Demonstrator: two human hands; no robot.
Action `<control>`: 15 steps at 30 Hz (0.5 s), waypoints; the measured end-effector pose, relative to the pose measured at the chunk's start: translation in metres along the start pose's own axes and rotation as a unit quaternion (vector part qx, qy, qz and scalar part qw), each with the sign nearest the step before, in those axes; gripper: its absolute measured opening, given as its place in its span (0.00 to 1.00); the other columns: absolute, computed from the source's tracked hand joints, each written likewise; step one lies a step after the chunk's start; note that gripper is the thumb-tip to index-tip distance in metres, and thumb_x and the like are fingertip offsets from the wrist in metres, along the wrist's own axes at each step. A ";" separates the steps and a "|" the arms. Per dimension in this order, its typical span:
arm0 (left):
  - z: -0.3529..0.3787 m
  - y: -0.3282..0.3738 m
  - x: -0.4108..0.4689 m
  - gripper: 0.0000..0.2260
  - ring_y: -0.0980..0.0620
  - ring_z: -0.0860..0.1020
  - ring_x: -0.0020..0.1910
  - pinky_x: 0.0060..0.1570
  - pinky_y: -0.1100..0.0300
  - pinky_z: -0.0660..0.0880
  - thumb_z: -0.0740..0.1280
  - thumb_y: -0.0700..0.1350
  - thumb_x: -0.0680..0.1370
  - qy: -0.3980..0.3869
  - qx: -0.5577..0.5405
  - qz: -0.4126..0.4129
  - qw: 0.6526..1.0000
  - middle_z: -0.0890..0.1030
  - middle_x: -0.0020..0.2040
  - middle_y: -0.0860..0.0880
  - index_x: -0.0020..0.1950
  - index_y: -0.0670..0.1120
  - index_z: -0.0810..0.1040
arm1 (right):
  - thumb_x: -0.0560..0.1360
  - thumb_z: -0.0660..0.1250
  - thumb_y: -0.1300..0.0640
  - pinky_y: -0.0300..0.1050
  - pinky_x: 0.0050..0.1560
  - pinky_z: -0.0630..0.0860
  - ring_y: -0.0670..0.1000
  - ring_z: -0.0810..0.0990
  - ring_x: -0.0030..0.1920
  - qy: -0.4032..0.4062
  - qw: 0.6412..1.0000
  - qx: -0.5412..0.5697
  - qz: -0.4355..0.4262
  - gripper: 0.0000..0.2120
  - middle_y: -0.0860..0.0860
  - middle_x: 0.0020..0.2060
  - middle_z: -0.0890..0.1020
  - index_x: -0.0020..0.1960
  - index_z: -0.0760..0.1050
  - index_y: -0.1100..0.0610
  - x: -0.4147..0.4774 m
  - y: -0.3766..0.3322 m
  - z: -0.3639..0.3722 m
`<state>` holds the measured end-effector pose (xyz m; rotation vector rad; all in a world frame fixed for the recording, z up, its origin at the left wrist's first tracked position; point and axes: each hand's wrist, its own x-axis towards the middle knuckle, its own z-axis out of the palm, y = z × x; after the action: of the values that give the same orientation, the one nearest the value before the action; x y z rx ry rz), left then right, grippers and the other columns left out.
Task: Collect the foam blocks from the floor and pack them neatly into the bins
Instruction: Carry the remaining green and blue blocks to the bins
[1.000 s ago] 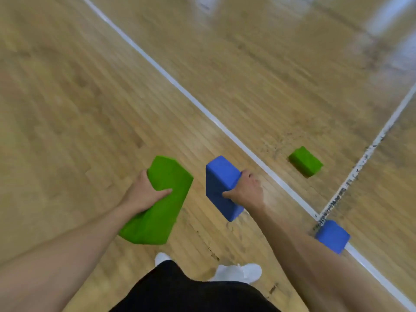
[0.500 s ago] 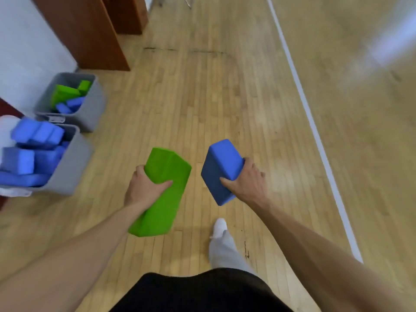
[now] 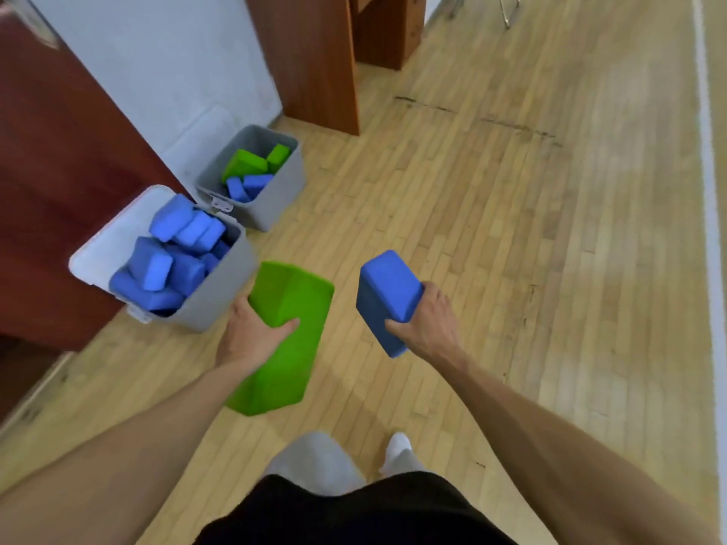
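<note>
The left hand point(image 3: 248, 332) grips a green foam block point(image 3: 291, 363) partway along its length: the thumb lies across the top face and the fingers curl round the far side, out of sight. The block hangs tilted above the floor point(image 3: 491, 230), its upper end just beside the front wall of the near grey bin point(image 3: 220, 304). The right hand point(image 3: 430, 320) holds a blue foam block point(image 3: 387, 293) from its right side, thumb along the lower edge and fingers wrapped over the upper one. This block is also in the air, apart from the green one and to its right.

The near bin, with its white lid point(image 3: 114, 245) swung open, is heaped with blue blocks point(image 3: 165, 261) lying at mixed angles. Behind it, against the wall, stands a 2nd grey bin point(image 3: 279, 194) holding 2 green blocks point(image 3: 246, 163) and a few blue ones point(image 3: 250, 184). Both hands are nearer the heaped bin; the left hand is the closer of the 2.
</note>
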<state>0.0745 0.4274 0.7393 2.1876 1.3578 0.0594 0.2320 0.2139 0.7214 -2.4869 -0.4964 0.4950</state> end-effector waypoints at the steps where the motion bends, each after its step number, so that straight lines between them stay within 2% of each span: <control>1: -0.001 0.006 0.015 0.42 0.39 0.72 0.64 0.61 0.47 0.70 0.77 0.58 0.66 0.012 -0.014 -0.007 1.000 0.70 0.66 0.39 0.69 0.38 0.62 | 0.65 0.71 0.46 0.50 0.58 0.73 0.54 0.70 0.61 -0.003 1.000 0.001 -0.014 0.38 0.50 0.60 0.72 0.69 0.61 0.58 0.020 -0.011 -0.002; 4: 0.001 0.019 0.062 0.40 0.39 0.72 0.63 0.59 0.47 0.70 0.76 0.57 0.67 0.039 -0.057 -0.052 0.996 0.70 0.66 0.39 0.68 0.37 0.62 | 0.66 0.71 0.47 0.50 0.60 0.72 0.54 0.70 0.63 -0.013 0.999 0.007 -0.039 0.39 0.51 0.61 0.71 0.71 0.60 0.58 0.079 -0.041 -0.002; 9: 0.009 0.022 0.152 0.37 0.39 0.72 0.63 0.60 0.48 0.70 0.77 0.51 0.66 0.032 -0.124 -0.137 0.982 0.71 0.65 0.38 0.67 0.37 0.64 | 0.65 0.71 0.44 0.50 0.58 0.73 0.54 0.71 0.62 -0.049 0.995 -0.043 -0.075 0.39 0.51 0.61 0.72 0.70 0.61 0.57 0.177 -0.088 0.019; 15: -0.013 0.026 0.281 0.39 0.42 0.74 0.61 0.60 0.47 0.72 0.78 0.55 0.64 0.009 -0.163 -0.160 0.973 0.74 0.63 0.42 0.68 0.44 0.66 | 0.65 0.72 0.44 0.50 0.57 0.74 0.54 0.71 0.62 -0.098 0.988 -0.088 -0.082 0.40 0.51 0.62 0.72 0.71 0.60 0.56 0.302 -0.166 0.043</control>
<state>0.2280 0.6602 0.6937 1.6841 1.5721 0.1684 0.4345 0.4962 0.7117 -2.5466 -0.8499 0.6589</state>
